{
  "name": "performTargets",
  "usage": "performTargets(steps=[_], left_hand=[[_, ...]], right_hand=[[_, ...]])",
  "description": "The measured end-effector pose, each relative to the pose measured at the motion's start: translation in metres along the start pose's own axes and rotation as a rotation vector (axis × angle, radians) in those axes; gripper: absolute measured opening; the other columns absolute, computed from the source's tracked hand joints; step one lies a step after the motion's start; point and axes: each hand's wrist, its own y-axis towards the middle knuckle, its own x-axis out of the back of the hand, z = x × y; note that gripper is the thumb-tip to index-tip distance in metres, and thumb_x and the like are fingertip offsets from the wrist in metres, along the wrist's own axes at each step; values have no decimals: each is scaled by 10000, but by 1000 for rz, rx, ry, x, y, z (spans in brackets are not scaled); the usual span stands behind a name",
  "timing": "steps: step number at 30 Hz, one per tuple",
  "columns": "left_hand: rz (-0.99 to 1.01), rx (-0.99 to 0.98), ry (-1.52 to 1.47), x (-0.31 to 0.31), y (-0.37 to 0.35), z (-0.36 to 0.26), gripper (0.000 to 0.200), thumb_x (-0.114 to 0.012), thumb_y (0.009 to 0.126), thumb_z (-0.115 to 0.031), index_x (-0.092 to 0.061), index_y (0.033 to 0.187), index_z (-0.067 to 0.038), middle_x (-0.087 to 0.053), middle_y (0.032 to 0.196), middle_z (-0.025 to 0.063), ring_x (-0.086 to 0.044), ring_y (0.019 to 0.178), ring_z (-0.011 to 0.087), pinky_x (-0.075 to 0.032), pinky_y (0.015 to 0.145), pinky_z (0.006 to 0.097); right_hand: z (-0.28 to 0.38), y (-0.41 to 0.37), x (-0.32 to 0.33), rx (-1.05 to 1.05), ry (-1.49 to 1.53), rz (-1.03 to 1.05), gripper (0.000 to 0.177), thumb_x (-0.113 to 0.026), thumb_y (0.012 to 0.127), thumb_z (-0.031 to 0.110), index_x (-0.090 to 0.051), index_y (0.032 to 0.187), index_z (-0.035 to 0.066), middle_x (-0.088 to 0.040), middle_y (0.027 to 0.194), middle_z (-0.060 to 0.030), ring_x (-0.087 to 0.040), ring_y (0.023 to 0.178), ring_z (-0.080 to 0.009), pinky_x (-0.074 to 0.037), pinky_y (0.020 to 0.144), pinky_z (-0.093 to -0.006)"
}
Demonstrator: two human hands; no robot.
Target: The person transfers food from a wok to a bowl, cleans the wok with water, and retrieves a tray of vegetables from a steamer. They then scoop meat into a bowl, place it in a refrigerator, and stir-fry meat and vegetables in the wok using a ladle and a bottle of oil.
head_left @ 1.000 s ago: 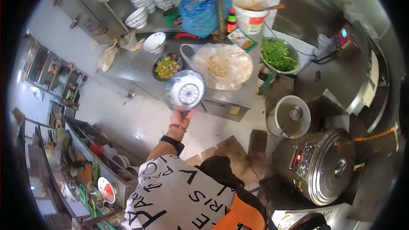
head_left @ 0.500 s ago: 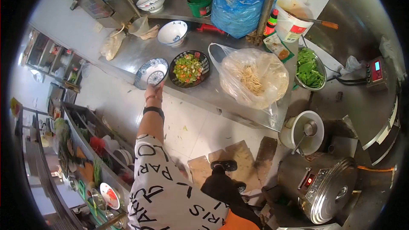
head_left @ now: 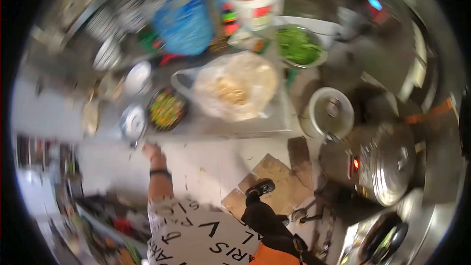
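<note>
The picture is motion-blurred. My left hand [head_left: 152, 151], with a black band on the wrist, is just below the front edge of the steel counter [head_left: 221, 126]. A blue-and-white patterned bowl [head_left: 133, 121] sits on the counter right above the hand, beside a black bowl of chopped vegetables [head_left: 167, 110]. The blur hides whether my fingers still touch the patterned bowl. My right hand is out of the picture.
A clear bag of noodles [head_left: 233, 88], a steel bowl of greens [head_left: 298, 45], a blue bag [head_left: 184, 17] and a white tub [head_left: 252, 0] crowd the counter. To the right are a white bucket [head_left: 331, 113] and a lidded steel pot [head_left: 387, 162]. Boards [head_left: 274, 176] lie on the floor.
My left hand carried the patterned bowl from mid-air down to the counter beside the vegetable bowl; the bowl now rests there with the hand lower, at the edge. The view swung and blurred.
</note>
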Motion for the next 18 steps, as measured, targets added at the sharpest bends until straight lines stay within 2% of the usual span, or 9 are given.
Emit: performTargets(steps=[3,7,8,9,10,11,13,15,18], left_hand=[[334,-160,163,-31,-125,16,144,-446,877,-200,-432,751,-131,-415,623,-45,-396,532,65,-317,441,246],[946,213,536,-80,-322,75,258,-485,860,-211,-413,625,-130,-392,561,-45,-329,409,40,-227,330,208],[1149,292,523,-87,-374,89,266,-484,868,-230,-438,635,-112,-397,562,-43,-339,409,39,-232,330,203],[1332,378,503,-92,-428,101,280,-484,876,-249,-464,644,-94,-403,564,-40,-348,408,38,-236,330,199],[1566,400,593,-90,-488,90,286,-474,891,-265,-496,680,-74,-406,566,-36,-368,423,40,-253,339,191],[1777,413,674,-83,-543,72,303,-464,906,-282,-527,715,-55,-409,567,-33,-388,438,41,-270,348,183],[2024,351,742,-71,-624,61,308,-443,918,-290,-547,770,-41,-420,580,-29,-401,448,47,-297,358,178],[2255,254,784,-61,-686,67,324,-422,931,-298,-566,825,-28,-431,593,-25,-415,458,52,-324,368,174],[2618,325,946,-12,-770,100,353,-385,940,-310,-548,1011,-5,-557,810,64,-552,656,121,-489,580,257]], right_hand=[[-68,-44,23,-150,-30,36,275,-541,813,290,-613,879,33,-613,793,-179,-599,773,-339,-466,656,-383],[-120,-108,38,-341,-79,82,281,-549,811,301,-614,873,35,-616,779,-179,-602,764,-342,-467,650,-383],[-115,-107,40,-404,-76,89,282,-551,810,304,-615,872,36,-616,776,-179,-603,761,-343,-468,649,-383],[-215,-123,-19,-196,-282,228,215,-590,784,240,-617,885,53,-612,788,-184,-585,763,-371,-467,661,-406],[-176,-106,-12,-564,-91,161,193,-612,765,206,-624,896,65,-613,805,-184,-586,783,-373,-473,670,-417],[-236,-117,-60,-492,75,2,211,-623,766,190,-626,930,57,-631,811,-166,-620,735,-324,-483,662,-390],[-225,-109,-56,-530,200,-174,232,-627,775,165,-618,962,28,-642,755,-145,-633,622,-214,-488,595,-340],[-234,-112,-61,-705,635,-148,258,-611,798,143,-597,1011,-3,-630,688,-103,-580,528,-119,-468,502,-283],[-265,-124,-117,-784,826,-224,257,-578,818,121,-581,1048,6,-586,609,-43,-522,474,-93,-414,416,-249]])
